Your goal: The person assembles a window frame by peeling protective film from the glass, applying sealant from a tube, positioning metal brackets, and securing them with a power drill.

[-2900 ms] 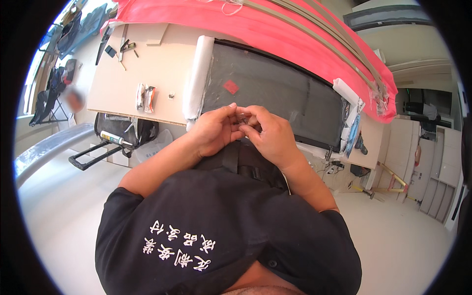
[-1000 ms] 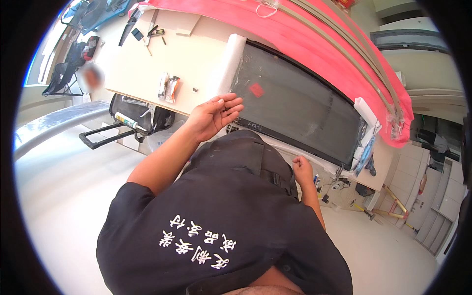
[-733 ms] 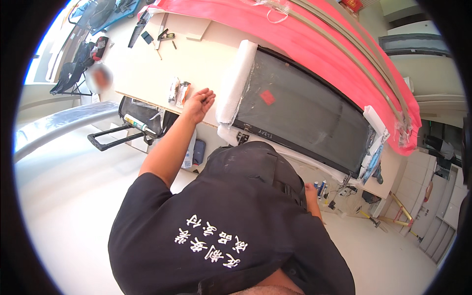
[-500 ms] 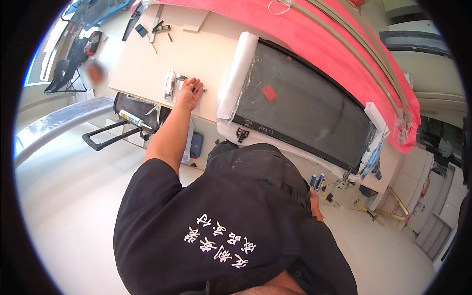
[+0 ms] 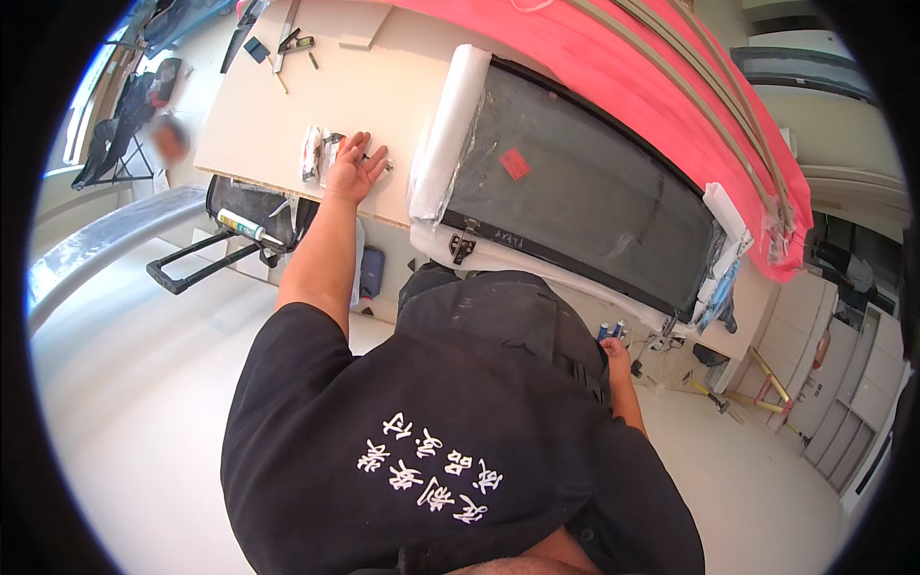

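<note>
My left hand (image 5: 353, 174) is at the near edge of the pale tabletop (image 5: 259, 125), palm partly up and fingers spread. Beside its fingers lie small clear packets (image 5: 333, 149) with dark pieces inside, and another packet (image 5: 311, 153) lies just to the left. A few tiny dark pieces lie right of the fingertips, too small to name. My right hand (image 5: 618, 358) hangs low by my right hip with its fingers curled; whatever they may hold is hidden. Right of my left hand, a black-framed dark glass panel (image 5: 585, 182) lies on the table, its ends wrapped in white foam (image 5: 450, 125).
A combination square (image 5: 287, 43) and small tools lie at the far left. Pink sheeting (image 5: 661, 86) bearing long beige strips (image 5: 709, 105) runs behind the panel. A black case handle (image 5: 177, 273) with a sealant tube (image 5: 241, 225) juts out at left. Blue-topped tubes (image 5: 613, 331) stand below the table.
My left hand has turned and spread its fingers beside the packets. My right hand has come further into view from beside my hip. The whole view has shifted slightly.
</note>
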Demonstrator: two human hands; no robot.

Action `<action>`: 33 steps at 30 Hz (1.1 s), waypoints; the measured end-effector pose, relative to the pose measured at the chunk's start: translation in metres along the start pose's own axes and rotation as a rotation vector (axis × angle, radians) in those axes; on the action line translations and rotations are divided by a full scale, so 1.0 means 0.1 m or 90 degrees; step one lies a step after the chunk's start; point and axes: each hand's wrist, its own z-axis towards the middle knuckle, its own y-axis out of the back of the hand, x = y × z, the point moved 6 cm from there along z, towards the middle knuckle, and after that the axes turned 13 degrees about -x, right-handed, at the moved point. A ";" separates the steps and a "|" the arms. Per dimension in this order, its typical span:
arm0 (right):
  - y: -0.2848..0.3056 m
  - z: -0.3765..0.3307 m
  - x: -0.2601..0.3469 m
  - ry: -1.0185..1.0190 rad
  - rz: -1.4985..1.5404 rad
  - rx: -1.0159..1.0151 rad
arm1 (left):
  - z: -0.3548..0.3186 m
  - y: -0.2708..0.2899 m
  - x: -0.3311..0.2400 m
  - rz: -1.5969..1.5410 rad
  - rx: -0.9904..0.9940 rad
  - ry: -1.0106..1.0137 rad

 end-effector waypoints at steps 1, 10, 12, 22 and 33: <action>-0.01 -0.02 0.01 0.005 -0.004 0.007 | -0.02 -0.01 -0.02 0.001 0.012 -0.008; 0.03 -0.13 -0.05 0.005 -0.036 -0.009 | -0.01 0.27 -0.48 0.359 -0.076 -0.191; 0.04 -0.24 0.22 0.037 -0.086 -0.030 | 0.06 0.21 -0.57 0.400 -0.061 -0.204; 0.04 -0.33 0.12 0.075 -0.077 -0.044 | -0.08 -0.42 -0.61 1.254 -0.088 -0.440; 0.06 -0.56 -0.36 -0.060 0.022 -0.046 | 0.29 -0.29 -0.49 1.232 -0.072 -0.385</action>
